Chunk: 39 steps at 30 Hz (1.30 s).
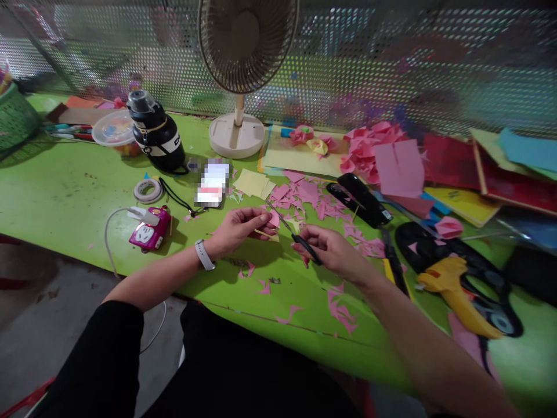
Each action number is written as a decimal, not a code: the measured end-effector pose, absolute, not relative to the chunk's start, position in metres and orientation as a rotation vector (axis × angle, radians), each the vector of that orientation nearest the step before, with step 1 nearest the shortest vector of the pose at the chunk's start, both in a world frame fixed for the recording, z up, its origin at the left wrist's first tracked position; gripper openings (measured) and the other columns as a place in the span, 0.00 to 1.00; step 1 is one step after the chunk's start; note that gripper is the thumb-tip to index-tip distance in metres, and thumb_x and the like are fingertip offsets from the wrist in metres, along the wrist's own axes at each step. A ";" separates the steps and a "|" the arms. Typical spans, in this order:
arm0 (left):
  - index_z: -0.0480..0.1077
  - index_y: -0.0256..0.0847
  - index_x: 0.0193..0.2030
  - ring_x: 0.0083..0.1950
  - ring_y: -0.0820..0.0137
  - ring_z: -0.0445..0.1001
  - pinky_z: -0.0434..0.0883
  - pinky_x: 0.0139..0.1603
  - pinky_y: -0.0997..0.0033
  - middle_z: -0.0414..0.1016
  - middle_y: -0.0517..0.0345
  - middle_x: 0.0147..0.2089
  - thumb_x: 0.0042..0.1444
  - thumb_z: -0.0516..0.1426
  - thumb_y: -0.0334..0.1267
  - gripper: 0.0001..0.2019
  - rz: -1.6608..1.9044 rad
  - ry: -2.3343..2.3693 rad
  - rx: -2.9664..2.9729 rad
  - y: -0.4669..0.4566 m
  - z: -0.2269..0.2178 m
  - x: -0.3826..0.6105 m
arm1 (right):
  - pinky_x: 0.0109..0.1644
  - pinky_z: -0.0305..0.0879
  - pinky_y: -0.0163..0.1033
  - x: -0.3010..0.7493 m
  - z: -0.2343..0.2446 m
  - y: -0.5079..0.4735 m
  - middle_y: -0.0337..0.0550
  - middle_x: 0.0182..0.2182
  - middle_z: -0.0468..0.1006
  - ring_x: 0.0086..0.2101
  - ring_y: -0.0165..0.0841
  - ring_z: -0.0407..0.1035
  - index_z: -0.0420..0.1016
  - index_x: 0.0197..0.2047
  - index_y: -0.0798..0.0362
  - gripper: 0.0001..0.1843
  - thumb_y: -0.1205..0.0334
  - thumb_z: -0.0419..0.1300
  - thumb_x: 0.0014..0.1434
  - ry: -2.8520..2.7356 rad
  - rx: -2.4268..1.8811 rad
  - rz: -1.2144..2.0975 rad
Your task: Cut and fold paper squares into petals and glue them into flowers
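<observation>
Between the thumb and fingers of my left hand (241,230) is a small piece of pink paper (274,219). My right hand (328,248) grips a pair of scissors (307,247) by its black handles. Its blades point up and left, close beside the pink paper; whether they touch it I cannot tell. Beyond my hands lie many pink paper scraps (308,194) and a few yellow paper squares (252,182). More pink offcuts (342,310) are scattered nearer the table's front edge.
A fan (237,136) stands at the back, with a black bottle (161,139) and a phone (212,183) to its left. Left of my arm are a tape roll (148,190) and a purple power socket (150,229). Rightward lie a black stapler (363,200) and a yellow glue gun (461,296).
</observation>
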<state>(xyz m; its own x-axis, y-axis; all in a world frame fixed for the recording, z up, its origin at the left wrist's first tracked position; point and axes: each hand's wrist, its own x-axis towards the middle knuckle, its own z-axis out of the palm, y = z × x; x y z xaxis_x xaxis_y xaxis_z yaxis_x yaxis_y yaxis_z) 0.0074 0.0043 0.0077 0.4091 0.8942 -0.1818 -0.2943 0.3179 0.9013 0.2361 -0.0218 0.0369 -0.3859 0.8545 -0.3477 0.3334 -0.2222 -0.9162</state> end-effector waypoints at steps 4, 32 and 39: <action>0.74 0.33 0.41 0.37 0.70 0.81 0.77 0.36 0.73 0.81 0.51 0.38 0.54 0.66 0.43 0.15 0.915 0.819 0.909 0.006 0.011 0.007 | 0.26 0.64 0.35 0.238 0.036 -0.022 0.35 0.22 0.69 0.23 0.29 0.66 0.68 0.29 0.51 0.23 0.42 0.72 0.47 -1.620 -1.401 1.617; 0.78 0.35 0.42 0.44 0.69 0.81 0.77 0.47 0.69 0.82 0.52 0.45 0.49 0.69 0.32 0.13 0.898 0.701 0.740 0.006 0.010 0.007 | 0.25 0.51 0.40 0.287 0.022 0.012 0.50 0.33 0.79 0.28 0.41 0.71 0.72 0.29 0.48 0.18 0.41 0.62 0.53 -2.279 -2.195 0.272; 0.76 0.36 0.45 0.43 0.70 0.81 0.74 0.54 0.63 0.83 0.54 0.41 0.45 0.70 0.30 0.18 0.915 0.766 0.765 0.005 0.008 0.010 | 0.27 0.53 0.41 0.297 0.022 0.018 0.45 0.26 0.78 0.27 0.41 0.71 0.72 0.27 0.48 0.15 0.47 0.65 0.54 -2.238 -2.292 0.558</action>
<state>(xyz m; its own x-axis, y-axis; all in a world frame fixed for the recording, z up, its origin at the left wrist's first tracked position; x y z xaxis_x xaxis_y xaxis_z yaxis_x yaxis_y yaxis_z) 0.0103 0.0051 0.0082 0.3998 0.8850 -0.2386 -0.3908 0.4000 0.8290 0.2970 0.0184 0.0224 -0.0032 0.9485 -0.3167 0.9862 -0.0494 -0.1578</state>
